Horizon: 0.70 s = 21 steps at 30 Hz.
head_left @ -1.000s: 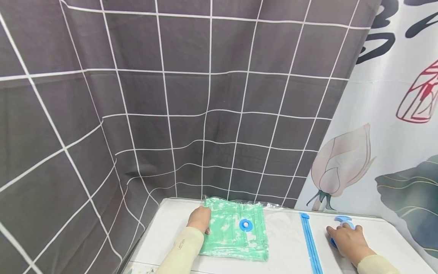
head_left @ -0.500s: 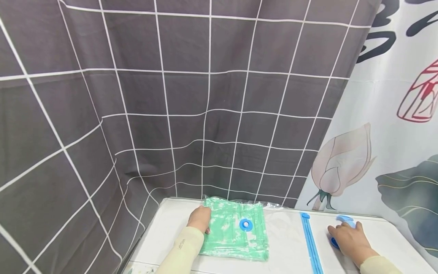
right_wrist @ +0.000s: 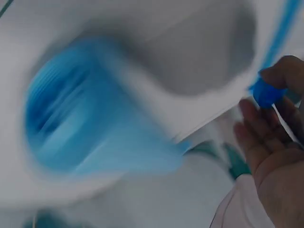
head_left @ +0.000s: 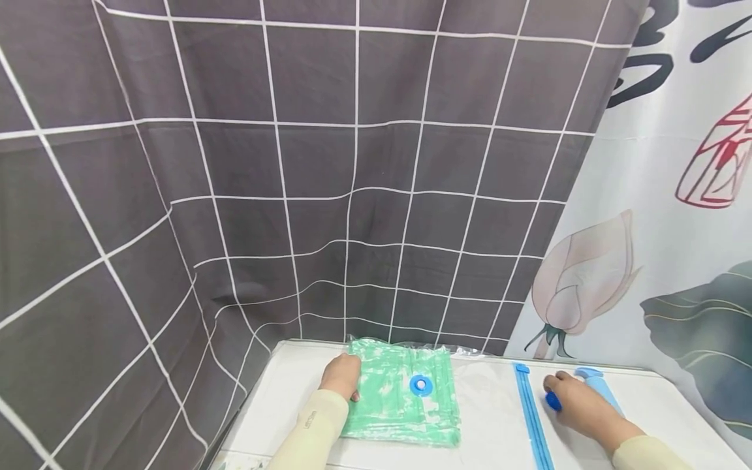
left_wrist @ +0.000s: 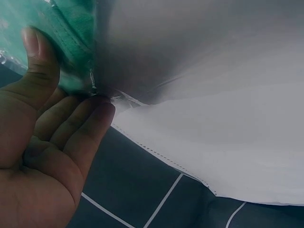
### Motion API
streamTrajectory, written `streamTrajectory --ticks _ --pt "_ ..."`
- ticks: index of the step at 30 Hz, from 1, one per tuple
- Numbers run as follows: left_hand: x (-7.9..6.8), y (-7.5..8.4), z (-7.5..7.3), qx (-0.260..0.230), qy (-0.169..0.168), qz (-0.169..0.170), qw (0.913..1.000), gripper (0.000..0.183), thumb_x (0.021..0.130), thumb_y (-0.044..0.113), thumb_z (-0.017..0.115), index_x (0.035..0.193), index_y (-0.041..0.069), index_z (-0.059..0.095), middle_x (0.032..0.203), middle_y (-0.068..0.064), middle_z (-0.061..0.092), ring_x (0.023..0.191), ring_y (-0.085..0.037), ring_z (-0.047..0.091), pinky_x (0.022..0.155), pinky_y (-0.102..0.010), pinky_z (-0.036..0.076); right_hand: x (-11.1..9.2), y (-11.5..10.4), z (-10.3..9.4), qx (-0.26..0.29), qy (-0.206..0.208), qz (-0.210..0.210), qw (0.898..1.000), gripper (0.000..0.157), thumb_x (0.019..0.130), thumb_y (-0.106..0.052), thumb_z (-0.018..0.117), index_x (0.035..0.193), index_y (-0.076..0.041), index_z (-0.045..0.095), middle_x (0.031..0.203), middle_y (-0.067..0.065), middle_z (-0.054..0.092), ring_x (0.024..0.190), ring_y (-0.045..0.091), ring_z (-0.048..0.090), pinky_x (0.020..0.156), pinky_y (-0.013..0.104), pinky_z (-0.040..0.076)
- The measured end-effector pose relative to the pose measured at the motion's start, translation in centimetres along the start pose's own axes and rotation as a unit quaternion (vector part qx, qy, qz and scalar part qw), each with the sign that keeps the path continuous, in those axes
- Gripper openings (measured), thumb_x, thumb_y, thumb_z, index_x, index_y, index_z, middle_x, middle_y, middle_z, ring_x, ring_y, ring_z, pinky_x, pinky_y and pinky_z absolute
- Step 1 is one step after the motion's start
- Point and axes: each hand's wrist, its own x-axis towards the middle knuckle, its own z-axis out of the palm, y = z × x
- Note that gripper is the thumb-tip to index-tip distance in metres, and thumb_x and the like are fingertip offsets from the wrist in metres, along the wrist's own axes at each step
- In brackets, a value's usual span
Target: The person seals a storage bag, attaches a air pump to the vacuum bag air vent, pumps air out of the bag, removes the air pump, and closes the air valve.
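Note:
A clear vacuum storage bag with green contents lies flat, its round blue valve facing up. My left hand grips its left edge, thumb above and fingers beneath in the left wrist view. My right hand pinches a small dark blue cap between thumb and fingers, just right of the blue zip strip. Behind this hand a light blue hand pump lies on the table, partly covered by the hand. It looks large and blurred in the right wrist view.
The white table ends at the back against a dark grid-patterned curtain. A white cloth with a lotus print hangs at the back right. Clear film extends right of the green contents, toward the zip strip.
My right hand has moved left, off the pump, and now carries the dark blue cap with it. The pump shows more. My left hand and the bag have stayed put.

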Motion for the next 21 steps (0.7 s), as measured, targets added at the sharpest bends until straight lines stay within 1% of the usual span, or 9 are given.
streamTrajectory --ticks 2,5,7,9,10,13,16,19,21 --pt "1.3 -1.3 1.8 0.012 0.007 0.005 0.9999 0.053 0.061 0.011 0.098 0.109 -0.003 0.08 0.097 -0.022 0.081 0.08 -0.026 0.073 0.088 -0.044 0.072 0.8 -1.8 -0.7 0.071 0.014 -0.002 0.997 0.047 0.077 0.0 0.098 0.116 0.001 0.073 0.111 0.012 0.073 0.098 0.029 0.077 0.087 0.051 0.071" --pt "1.7 -1.6 2.1 0.012 0.005 0.003 0.9999 0.056 0.058 0.011 0.099 0.109 -0.003 0.08 0.098 -0.022 0.081 0.082 -0.027 0.075 0.089 -0.045 0.072 2.2 -5.0 -1.7 0.163 0.029 -0.004 0.986 0.046 0.076 0.0 0.095 0.117 0.003 0.074 0.113 0.011 0.074 0.1 0.027 0.077 0.089 0.049 0.071" --pt "1.8 -1.5 2.1 0.012 0.007 0.001 0.9999 0.057 0.058 0.011 0.099 0.11 -0.004 0.08 0.099 -0.022 0.081 0.083 -0.028 0.076 0.089 -0.046 0.072 3.2 -7.5 -1.9 0.21 0.032 -0.01 0.977 0.044 0.076 0.002 0.093 0.116 0.004 0.076 0.113 0.011 0.077 0.098 0.025 0.078 0.088 0.046 0.071" --pt "0.5 -0.3 0.1 0.003 0.0 -0.008 1.0 0.055 0.06 0.008 0.097 0.109 -0.007 0.079 0.1 -0.025 0.081 0.083 -0.03 0.076 0.092 -0.046 0.072 4.4 -10.0 -1.8 0.243 0.025 -0.005 0.97 0.043 0.076 0.003 0.091 0.118 0.005 0.077 0.112 0.011 0.079 0.098 0.025 0.079 0.087 0.045 0.071" --pt "0.2 -0.1 -0.1 0.004 0.002 -0.008 1.0 0.053 0.061 0.007 0.097 0.109 -0.007 0.079 0.099 -0.025 0.081 0.083 -0.03 0.076 0.091 -0.046 0.072 4.9 -11.2 -1.6 0.252 0.024 -0.006 0.967 0.042 0.077 0.004 0.09 0.118 0.005 0.078 0.111 0.012 0.081 0.096 0.024 0.079 0.086 0.044 0.072" --pt "-0.1 0.2 -0.2 0.008 0.001 -0.009 0.9999 0.052 0.062 0.006 0.097 0.109 -0.007 0.08 0.1 -0.024 0.082 0.083 -0.029 0.076 0.093 -0.046 0.072 6.3 -14.4 -0.9 0.25 0.027 -0.014 0.968 0.041 0.076 0.006 0.09 0.117 0.004 0.081 0.111 0.013 0.082 0.095 0.024 0.079 0.085 0.043 0.072" --pt "0.0 0.1 0.1 0.012 -0.001 -0.007 0.9999 0.052 0.062 0.007 0.097 0.109 -0.006 0.081 0.1 -0.024 0.083 0.08 -0.027 0.075 0.093 -0.046 0.072 7.2 -16.8 -0.4 0.212 0.043 -0.039 0.976 0.04 0.074 0.009 0.09 0.113 0.003 0.082 0.108 0.013 0.082 0.094 0.024 0.077 0.086 0.044 0.071" --pt "0.2 -0.2 0.4 0.014 -0.001 -0.009 0.9999 0.052 0.061 0.008 0.098 0.109 -0.006 0.081 0.098 -0.023 0.083 0.078 -0.026 0.073 0.092 -0.045 0.072 8.2 -18.1 0.3 0.156 0.066 -0.079 0.982 0.034 0.073 0.011 0.088 0.105 0.002 0.083 0.097 0.01 0.08 0.085 0.019 0.069 0.08 0.043 0.069" --pt "0.3 -0.3 0.5 0.016 -0.001 -0.012 0.9998 0.053 0.061 0.008 0.098 0.109 -0.006 0.081 0.097 -0.023 0.083 0.077 -0.026 0.073 0.092 -0.045 0.072 9.2 -18.1 1.6 0.124 0.089 -0.123 0.981 0.028 0.071 0.013 0.085 0.095 -0.001 0.081 0.088 0.007 0.074 0.077 0.016 0.06 0.072 0.04 0.065"
